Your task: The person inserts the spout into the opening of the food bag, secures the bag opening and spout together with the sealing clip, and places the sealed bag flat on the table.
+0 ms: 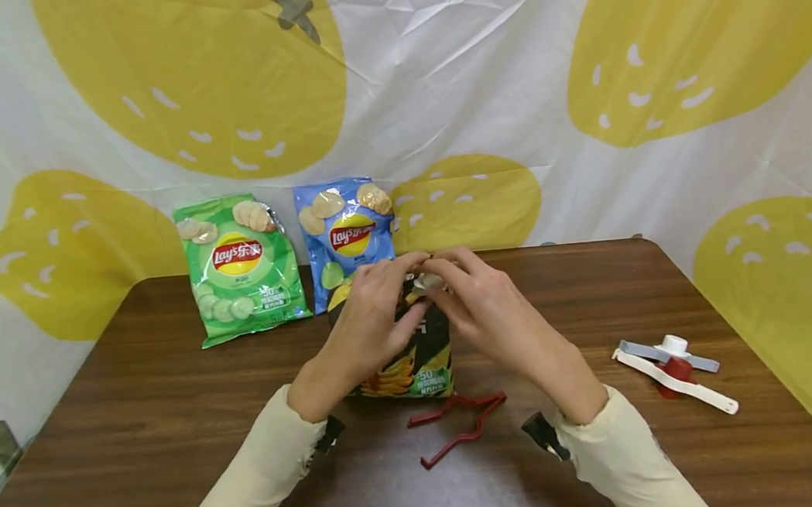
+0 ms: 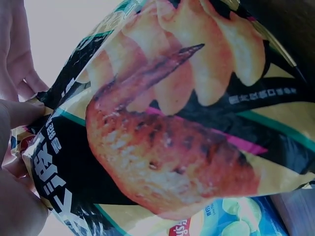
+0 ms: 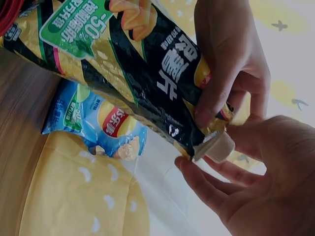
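Note:
A black and gold chip bag (image 1: 413,362) stands at the middle of the table, its top bunched between both hands. My left hand (image 1: 374,306) grips it near the top, the thumb pressing on its front in the right wrist view. At the top corner sits a small white cap-like piece (image 3: 219,147). My right hand (image 1: 489,306) has its fingers curled about that corner, a fingertip touching the bag's edge. A chicken wing picture fills the bag's other face (image 2: 167,157). In front of the bag lies a red bag clip (image 1: 468,424), spread apart.
Behind and to the left, a green chip bag (image 1: 246,271) and a blue chip bag (image 1: 349,230) stand upright near a fruit-print cloth. At the table's right lie a white clip (image 1: 708,396) with a red cap and a grey clip (image 1: 702,361) with a white cap.

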{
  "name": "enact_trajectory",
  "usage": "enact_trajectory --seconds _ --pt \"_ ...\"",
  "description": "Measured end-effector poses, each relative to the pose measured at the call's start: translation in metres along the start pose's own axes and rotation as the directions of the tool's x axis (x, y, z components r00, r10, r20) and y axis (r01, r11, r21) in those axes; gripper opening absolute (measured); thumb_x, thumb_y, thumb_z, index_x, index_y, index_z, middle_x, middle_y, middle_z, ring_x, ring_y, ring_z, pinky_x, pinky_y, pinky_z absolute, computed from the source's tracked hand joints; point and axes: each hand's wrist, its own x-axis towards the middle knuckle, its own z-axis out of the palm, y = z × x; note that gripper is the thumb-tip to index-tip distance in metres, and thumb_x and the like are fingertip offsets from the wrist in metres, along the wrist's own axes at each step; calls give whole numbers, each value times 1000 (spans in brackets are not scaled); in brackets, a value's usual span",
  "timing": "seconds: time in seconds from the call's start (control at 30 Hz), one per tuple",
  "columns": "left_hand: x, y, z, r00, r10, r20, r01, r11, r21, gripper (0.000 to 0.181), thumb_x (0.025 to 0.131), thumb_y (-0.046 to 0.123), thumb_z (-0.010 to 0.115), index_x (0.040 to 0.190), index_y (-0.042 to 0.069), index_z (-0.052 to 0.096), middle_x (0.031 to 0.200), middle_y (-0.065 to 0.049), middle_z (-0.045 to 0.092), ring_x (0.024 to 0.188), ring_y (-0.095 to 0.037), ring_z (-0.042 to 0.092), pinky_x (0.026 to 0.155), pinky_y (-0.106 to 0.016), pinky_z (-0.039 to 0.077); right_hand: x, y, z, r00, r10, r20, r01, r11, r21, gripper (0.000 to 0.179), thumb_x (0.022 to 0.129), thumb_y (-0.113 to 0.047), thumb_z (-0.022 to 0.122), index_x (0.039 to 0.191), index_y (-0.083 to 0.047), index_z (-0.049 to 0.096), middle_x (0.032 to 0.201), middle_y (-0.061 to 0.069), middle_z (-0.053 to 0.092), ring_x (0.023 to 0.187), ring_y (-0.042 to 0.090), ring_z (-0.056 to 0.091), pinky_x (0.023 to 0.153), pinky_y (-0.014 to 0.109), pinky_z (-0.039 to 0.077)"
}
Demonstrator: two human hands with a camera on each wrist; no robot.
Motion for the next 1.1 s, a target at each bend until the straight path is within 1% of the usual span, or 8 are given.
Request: enact_trajectory --seconds 0.1,0.2,0.3,0.47,0.63,0.73,0.9,1.1 --pt "0 -1 0 1000 -1 5 1 1000 5 56 84 4 75 135 1 52 120 -9 65 101 -23 58 90 -44 41 0 2 -1 999 -9 41 8 1000 30 38 92 -9 71 129 -4 61 129 9 59 115 21 60 96 35 50" --pt "0 -2 -1 1000 -2 2 2 1000 17 56 84 4 77 134 1 52 119 -9 65 99 -23 58 89 -44 41 0 4 -2 997 -11 72 8 999 48 46 89 -6 74 132 -3 59 132 11 59 122 23 57 102 37 46" --pt "0 -2 -1 1000 -3 -2 3 1000 27 55 85 7 78 134 1 54 118 -9 66 98 -22 58 88 -44 41 0 5 -1 997 -3 77 2 1000 23 46 87 -4 75 131 -3 60 129 12 61 119 25 59 99 38 49" --pt "1 -2 -3 1000 -2 5 2 1000 19 52 86 11 78 132 1 56 118 -9 65 100 -22 58 89 -44 39 -1 6 0 999 -5 51 6 1000 -28 40 88 1 72 127 -3 63 123 10 63 108 23 64 89 36 54" --pt "4 -1 -8 1000 0 4 0 1000 -17 43 87 10 76 127 3 60 112 -7 66 96 -20 57 87 -43 36 -2 8 -2 999 -14 35 15 1000 -19 39 86 4 71 124 -3 65 121 10 64 107 23 64 88 36 54" --pt "5 -1 -8 1000 7 6 -6 999 -34 38 88 7 74 124 3 61 110 -7 67 96 -19 57 87 -43 36 -3 8 -2 999 -19 31 19 1000 -5 37 86 5 70 122 -2 66 119 9 65 104 22 65 87 35 54" --pt "4 -1 -5 1000 16 0 -16 999 -40 32 90 3 72 120 1 62 110 -9 67 99 -21 59 88 -42 38 -3 8 -1 999 -25 29 25 1000 13 34 86 1 73 119 -1 67 116 10 68 107 23 65 91 35 52" --pt "4 -1 -7 1000 11 -9 -11 997 -71 30 90 3 71 119 1 62 108 -8 67 99 -21 59 88 -41 37 -2 9 -1 999 -36 32 35 999 27 35 86 0 74 120 -2 67 116 10 69 108 23 64 93 36 51"
